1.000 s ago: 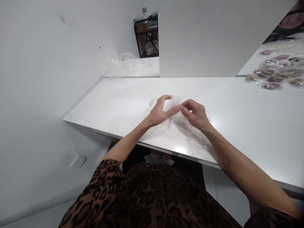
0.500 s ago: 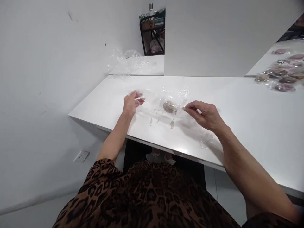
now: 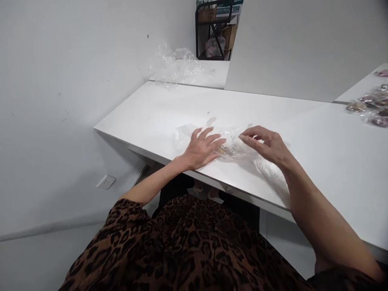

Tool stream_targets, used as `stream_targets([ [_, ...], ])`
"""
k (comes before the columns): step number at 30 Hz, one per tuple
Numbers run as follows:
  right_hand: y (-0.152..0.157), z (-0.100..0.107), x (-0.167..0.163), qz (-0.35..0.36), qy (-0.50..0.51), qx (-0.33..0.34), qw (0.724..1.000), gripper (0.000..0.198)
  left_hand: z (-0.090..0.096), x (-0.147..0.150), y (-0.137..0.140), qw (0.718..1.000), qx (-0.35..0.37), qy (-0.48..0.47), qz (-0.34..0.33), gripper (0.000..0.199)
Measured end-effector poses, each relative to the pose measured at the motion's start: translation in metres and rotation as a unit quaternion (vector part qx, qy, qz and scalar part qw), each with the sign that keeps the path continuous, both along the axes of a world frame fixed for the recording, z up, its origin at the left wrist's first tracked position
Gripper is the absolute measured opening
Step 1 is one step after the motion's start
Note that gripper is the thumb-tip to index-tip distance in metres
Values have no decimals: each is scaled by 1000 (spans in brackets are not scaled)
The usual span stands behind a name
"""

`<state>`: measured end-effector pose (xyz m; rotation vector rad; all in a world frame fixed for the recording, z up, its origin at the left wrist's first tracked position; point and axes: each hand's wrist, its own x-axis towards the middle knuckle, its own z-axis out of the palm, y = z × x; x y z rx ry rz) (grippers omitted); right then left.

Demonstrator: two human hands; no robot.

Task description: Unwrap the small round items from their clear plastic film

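My left hand (image 3: 202,148) lies with fingers spread on a clear plastic bag (image 3: 182,137) on the white table. Beside its fingertips a small brownish item (image 3: 224,150) shows through the plastic, partly covered by the hand; I cannot make out its kind. To the right, my right hand (image 3: 263,143) has thumb and fingertips pinched together at the bag's right side. Thin film runs close to those fingertips. More crumpled clear plastic (image 3: 273,173) lies under the right wrist.
The white table (image 3: 145,109) meets a wall on the left. Crumpled clear plastic (image 3: 178,66) sits at the back left, before a black shelf (image 3: 198,36). A grey-white panel (image 3: 291,48) stands along the back. Several wrapped items (image 3: 376,103) lie at the far right.
My left hand has let go of the bag's left end, moved right and come down flat by the brownish item. The bag now lies lower and more bunched. My right hand stays pinched.
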<state>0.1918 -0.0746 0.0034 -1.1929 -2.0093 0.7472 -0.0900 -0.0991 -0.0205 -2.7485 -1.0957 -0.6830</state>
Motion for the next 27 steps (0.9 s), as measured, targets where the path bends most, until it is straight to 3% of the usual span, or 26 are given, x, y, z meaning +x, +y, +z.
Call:
stream_targets([
  [2,15,-3,-5,-70,-40,14,997,63,-8,17,0,999,-21,38,-16,37],
  [5,37,-14,-17,-91,-170,-2,981,78,-18,27,0,998,-29,43,-17,37],
  [8,49,-23,-25,-68,-254,-48,964,56,-24,21,-5,998,-38,34,-35,37],
  [10,52,-19,-25,-35,-234,-52,970,43,-26,15,-8,997,-49,29,-50,38],
  [12,52,-3,-21,-26,-183,-30,982,40,-27,11,-9,996,-60,25,-60,41],
  [17,45,67,-17,-145,-113,-4,983,21,-23,18,-1,995,-62,8,-83,56],
  [21,34,114,-29,-179,-103,10,978,23,-11,42,16,998,-53,-4,-43,68],
  [27,31,146,-32,-249,-103,65,961,27,-6,73,45,998,-41,23,45,39],
])
